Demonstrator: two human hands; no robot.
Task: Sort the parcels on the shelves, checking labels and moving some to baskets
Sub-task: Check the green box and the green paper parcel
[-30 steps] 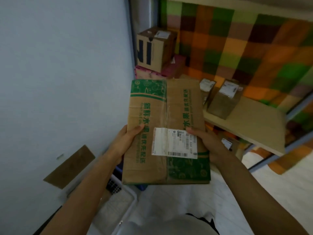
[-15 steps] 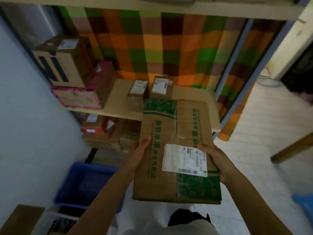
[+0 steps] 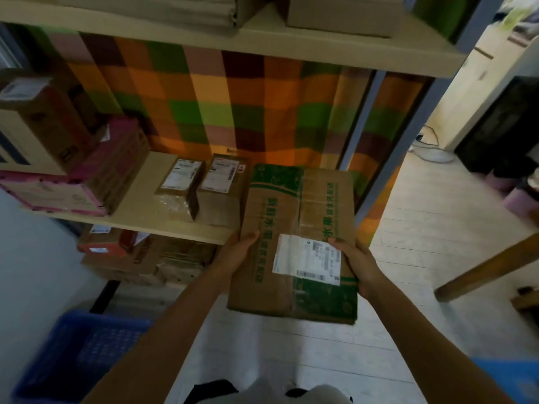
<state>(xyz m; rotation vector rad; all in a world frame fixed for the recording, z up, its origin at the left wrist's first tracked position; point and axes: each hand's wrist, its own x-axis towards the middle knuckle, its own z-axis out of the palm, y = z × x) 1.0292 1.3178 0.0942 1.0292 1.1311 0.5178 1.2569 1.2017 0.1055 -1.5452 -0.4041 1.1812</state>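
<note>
**Flat carton in both hands, basket waiting at lower left**

I'm holding the flat carton (image 3: 297, 243) out in front of me at the centre of the frame, and both hands are gripping it. My left hand (image 3: 236, 255) is clasping the left long side and my right hand (image 3: 360, 263) the right one. Both thumbs are lying on top, and the fingers are tucked underneath, out of sight. The box's long axis is running up the frame, away from me and leaning slightly right. Its far green end is overlapping the right end of the middle shelf (image 3: 140, 211). I can't tell whether it's touching the board or hovering above it.

The shipping label (image 3: 306, 259) is facing up between my thumbs, but its print is smearing and I'm not making it out.

The choice is turning on this: the blue basket (image 3: 78, 354) is sitting at the lower left of the frame, below my left forearm. That puts it on my left hand's side, so I'm judging a drop there would mean swinging the box down and left. The shelf is lying straight ahead, along the box's length.

Two small parcels (image 3: 180, 185) are standing left of the carton's far end. Further left, a pink box (image 3: 73, 193) is running off the frame edge. Something blue (image 3: 510, 377) is blurring at the lower right corner, possibly another basket, but I can't say.
</note>
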